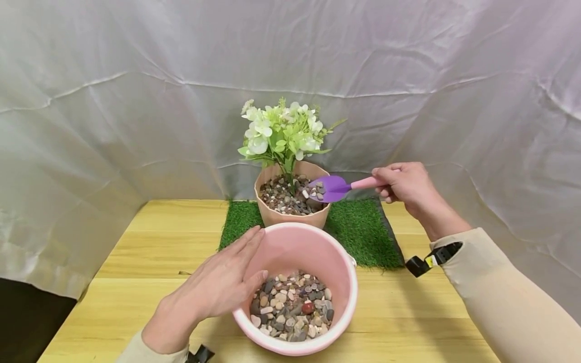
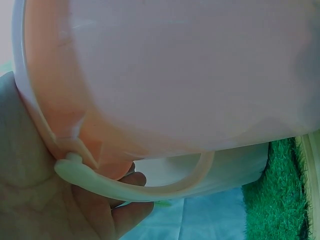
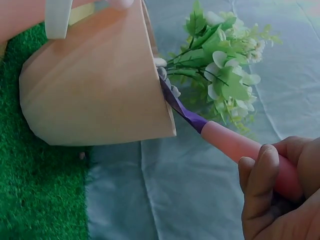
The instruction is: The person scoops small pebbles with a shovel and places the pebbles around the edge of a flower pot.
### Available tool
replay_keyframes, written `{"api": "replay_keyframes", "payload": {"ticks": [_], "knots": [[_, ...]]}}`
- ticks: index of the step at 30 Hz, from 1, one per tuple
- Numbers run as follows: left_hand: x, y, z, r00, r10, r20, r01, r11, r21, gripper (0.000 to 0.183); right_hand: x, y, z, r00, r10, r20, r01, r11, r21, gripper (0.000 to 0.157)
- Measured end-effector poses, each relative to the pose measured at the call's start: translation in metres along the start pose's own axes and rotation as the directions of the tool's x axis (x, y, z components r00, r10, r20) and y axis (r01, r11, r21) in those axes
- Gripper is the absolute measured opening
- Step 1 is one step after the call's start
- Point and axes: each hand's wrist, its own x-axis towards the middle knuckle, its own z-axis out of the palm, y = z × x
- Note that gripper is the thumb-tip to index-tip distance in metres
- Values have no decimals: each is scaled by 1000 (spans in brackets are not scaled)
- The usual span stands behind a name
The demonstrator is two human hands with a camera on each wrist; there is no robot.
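My right hand (image 1: 406,184) grips the pink handle of a purple hand trowel (image 1: 338,187). Several pebbles (image 1: 314,191) lie on its blade, which reaches over the rim of a peach flowerpot (image 1: 295,220). In the right wrist view the trowel (image 3: 192,117) slants in at the pot's mouth. White artificial flowers (image 1: 286,128) stand upright in the pot among pebbles. My left hand (image 1: 218,277) rests at the left rim of a pink bucket (image 1: 295,247), fingers extended and thumb over the opening. Mixed pebbles (image 1: 292,307) cover the bucket's bottom.
The pot stands on a green artificial grass mat (image 1: 363,234) at the back of a wooden table (image 1: 127,282). A silvery cloth (image 1: 181,126) hangs behind. The bucket's white handle (image 2: 135,191) hangs down on its outer side.
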Motion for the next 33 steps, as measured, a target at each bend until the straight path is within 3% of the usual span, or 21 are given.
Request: {"api": "replay_keyframes", "payload": {"ticks": [6, 11, 15, 20, 22, 29, 33], "knots": [[0, -1, 0, 1000, 4, -1, -4, 1000, -1, 82, -1, -4, -3, 992, -61, -114, 49, 993, -110, 28], [0, -1, 0, 1000, 2, -3, -2, 1000, -6, 82, -7, -9, -1, 980, -105, -167, 61, 967, -248, 32], [0, -1, 0, 1000, -1, 0, 1, 1000, -12, 82, -14, -14, 1, 971, -160, -179, 80, 918, -388, 37], [0, -1, 0, 1000, -3, 0, 3, 1000, -16, 82, -21, -19, 7, 939, -267, -215, 106, 822, -559, 39], [0, -1, 0, 1000, -2, -3, 2, 1000, -19, 82, -23, -21, 9, 930, -290, -228, 107, 804, -585, 37], [-1, 0, 0, 1000, -1, -3, 1, 1000, -23, 81, -25, -20, 11, 926, -292, -239, 99, 799, -593, 37], [-1, 0, -1, 1000, -5, 3, 5, 1000, -26, 81, -25, -20, 12, 933, -272, -235, 104, 830, -547, 36]]}}
